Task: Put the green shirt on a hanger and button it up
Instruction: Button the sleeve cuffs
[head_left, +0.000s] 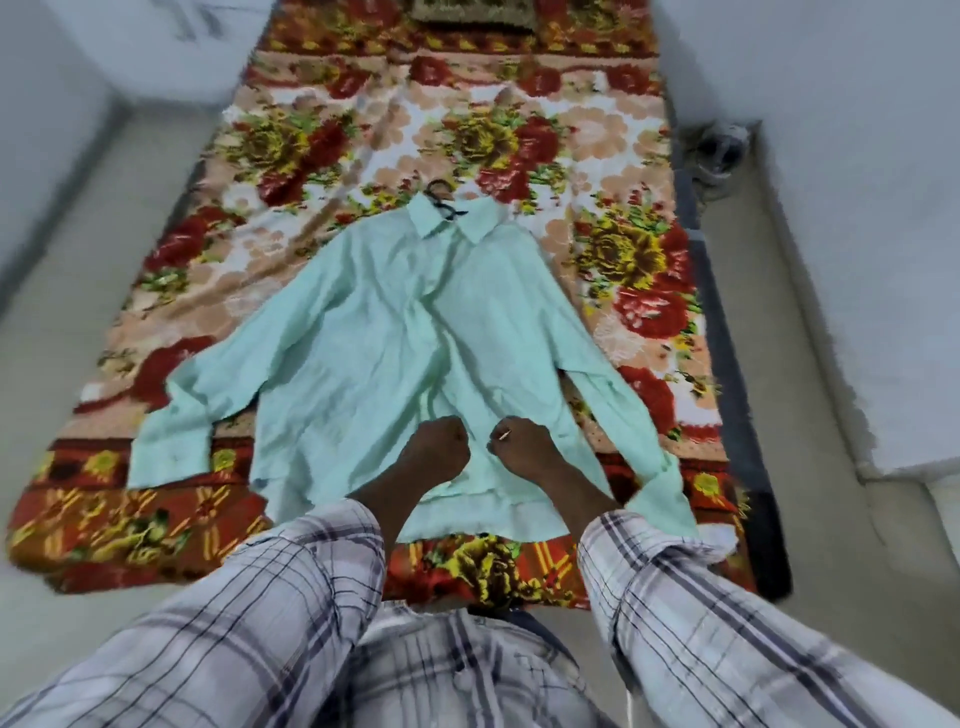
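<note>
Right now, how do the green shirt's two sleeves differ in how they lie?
The sleeve left of the hands lies wholly on the floral blanket, its cuff short of the near edge. The sleeve on the right reaches that edge, its cuff passing under the person's plaid sleeve. Both spread outward from the green shirt, flat.
</note>
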